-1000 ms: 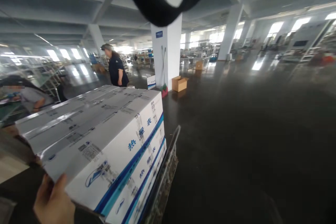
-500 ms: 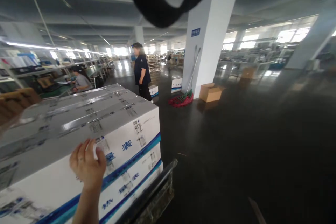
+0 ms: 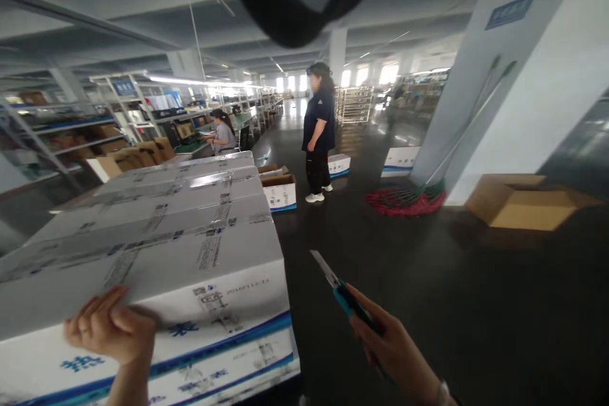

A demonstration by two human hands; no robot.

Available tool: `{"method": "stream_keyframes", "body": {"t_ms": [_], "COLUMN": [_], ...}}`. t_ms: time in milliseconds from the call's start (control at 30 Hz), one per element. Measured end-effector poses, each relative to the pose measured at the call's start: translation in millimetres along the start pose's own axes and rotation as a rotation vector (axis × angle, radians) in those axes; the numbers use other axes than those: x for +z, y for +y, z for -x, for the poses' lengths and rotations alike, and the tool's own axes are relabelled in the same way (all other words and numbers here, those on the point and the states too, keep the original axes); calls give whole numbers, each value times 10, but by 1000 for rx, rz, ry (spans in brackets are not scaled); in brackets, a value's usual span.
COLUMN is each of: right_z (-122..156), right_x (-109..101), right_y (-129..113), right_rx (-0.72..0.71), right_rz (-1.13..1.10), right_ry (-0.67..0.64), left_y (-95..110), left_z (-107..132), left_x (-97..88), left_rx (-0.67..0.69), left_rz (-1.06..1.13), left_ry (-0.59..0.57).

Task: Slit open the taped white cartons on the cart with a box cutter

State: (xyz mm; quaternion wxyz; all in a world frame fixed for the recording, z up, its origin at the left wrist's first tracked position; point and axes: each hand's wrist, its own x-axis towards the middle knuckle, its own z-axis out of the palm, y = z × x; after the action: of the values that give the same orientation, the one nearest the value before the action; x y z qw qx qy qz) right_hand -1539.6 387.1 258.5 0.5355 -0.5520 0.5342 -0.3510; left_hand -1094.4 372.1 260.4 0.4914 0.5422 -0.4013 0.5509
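The white carton (image 3: 157, 254), printed with blue characters and a blue band, lies topmost at the near end of a stack of like cartons, low on the left of the view. A utility knife (image 3: 340, 288) with a teal handle and its blade extended is now seen in the right hand (image 3: 394, 352), which is clenched around the handle; the blade is held in the air to the right of the carton, apart from it. In the two earlier pictures neither this hand nor the knife was in view. The left hand (image 3: 109, 330) is curled over the carton's near top edge, fingers bent on the lid; half a second ago it was laid flatter on the carton's side face, higher and further right. Taped seams run along the carton tops, so a cut along the tape is judged to be in preparation. The view has also swung left: the white pillar (image 3: 523, 76) now stands at the right, with a red broom (image 3: 404, 200) and an open brown box (image 3: 518, 203) at its foot. A person in dark clothes (image 3: 318, 133) is seen nearer the middle.
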Motion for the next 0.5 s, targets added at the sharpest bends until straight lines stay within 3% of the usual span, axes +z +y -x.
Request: {"method": "stream_keyframes", "body": {"t_ms": [133, 267, 400, 500], "right_z": [-889, -1486, -1737, -1695], "right_x": [4, 114, 143, 51], "right_y": [-489, -732, -764, -721], "right_rx": [-84, -99, -101, -120], "right_rz": [-23, -49, -18, 35], "right_ry": [-135, -313, -465, -595], "left_y": [110, 316, 740, 1188], "left_z": [-45, -81, 32, 333], "left_x": [-11, -109, -458, -802], "left_rx": [-51, -173, -426, -686], "left_rz": [-34, -116, -277, -417], "left_ry": [44, -60, -261, -404]}}
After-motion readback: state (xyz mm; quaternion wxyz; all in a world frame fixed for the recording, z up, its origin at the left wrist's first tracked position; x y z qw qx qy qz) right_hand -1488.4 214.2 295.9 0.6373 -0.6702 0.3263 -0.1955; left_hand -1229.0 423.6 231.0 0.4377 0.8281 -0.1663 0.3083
